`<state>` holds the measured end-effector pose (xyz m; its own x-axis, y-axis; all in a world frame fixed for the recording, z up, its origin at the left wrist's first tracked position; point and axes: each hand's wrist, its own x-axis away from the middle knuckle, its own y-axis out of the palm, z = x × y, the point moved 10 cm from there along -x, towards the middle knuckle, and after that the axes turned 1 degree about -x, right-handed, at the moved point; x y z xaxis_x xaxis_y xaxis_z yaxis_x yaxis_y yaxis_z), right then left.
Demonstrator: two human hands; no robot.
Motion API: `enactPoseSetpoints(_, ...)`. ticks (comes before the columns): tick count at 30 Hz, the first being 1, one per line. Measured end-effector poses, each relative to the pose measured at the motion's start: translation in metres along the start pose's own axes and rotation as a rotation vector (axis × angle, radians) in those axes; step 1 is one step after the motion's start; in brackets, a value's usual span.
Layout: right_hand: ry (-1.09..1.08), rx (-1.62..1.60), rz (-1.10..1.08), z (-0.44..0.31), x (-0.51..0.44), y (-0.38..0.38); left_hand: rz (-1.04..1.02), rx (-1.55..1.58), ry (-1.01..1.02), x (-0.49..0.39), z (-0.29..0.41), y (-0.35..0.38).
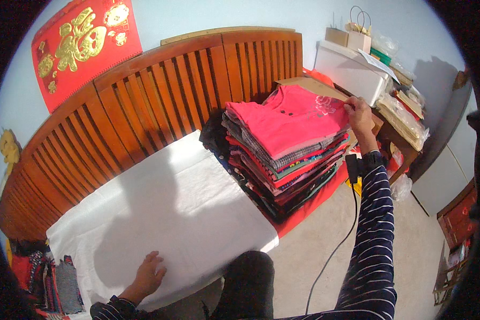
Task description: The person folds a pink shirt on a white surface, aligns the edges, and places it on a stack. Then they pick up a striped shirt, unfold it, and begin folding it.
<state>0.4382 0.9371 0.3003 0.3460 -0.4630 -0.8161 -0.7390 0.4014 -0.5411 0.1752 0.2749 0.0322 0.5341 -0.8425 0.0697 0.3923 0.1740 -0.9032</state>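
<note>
A tall stack of folded clothes (288,168) stands on the far right part of the bed. On top lies a bright pink shirt (284,124) with a flower print and dark buttons at the neck. The fingers of my right hand (359,114) pinch the shirt's right edge, my arm stretched out to it. My left hand (147,276) is over the near part of a white sheet (144,224), fingers slightly apart and holding nothing. Whether it touches the sheet I cannot tell.
A slatted wooden headboard (164,104) runs behind the bed. Striped and red folded clothes (66,284) sit at the lower left. Beyond the stack, a white box (350,70) and papers in plastic (404,116) rest on a cabinet. A black cable (336,248) hangs from my right wrist.
</note>
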Motion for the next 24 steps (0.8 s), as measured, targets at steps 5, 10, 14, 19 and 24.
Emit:
enactPoseSetpoints(5,0.169,0.119,-0.254,0.026,0.015,0.034,-0.039,0.063,-0.03,0.006,-0.002,0.007)
enactPoseSetpoints(10,0.28,0.137,-0.327,0.045,0.022,0.042,-0.042,0.002,0.014,0.014,-0.007,0.011)
enactPoseSetpoints(14,0.252,0.135,-0.343,0.044,0.017,0.039,-0.059,-0.037,0.024,0.014,-0.011,0.018)
enactPoseSetpoints(19,0.416,-0.181,-0.237,0.059,0.02,0.031,-0.084,-0.058,-0.009,0.013,-0.013,0.02)
enactPoseSetpoints(24,0.394,-0.022,-0.298,0.059,0.029,0.039,-0.081,-0.052,-0.017,0.016,-0.01,0.018)
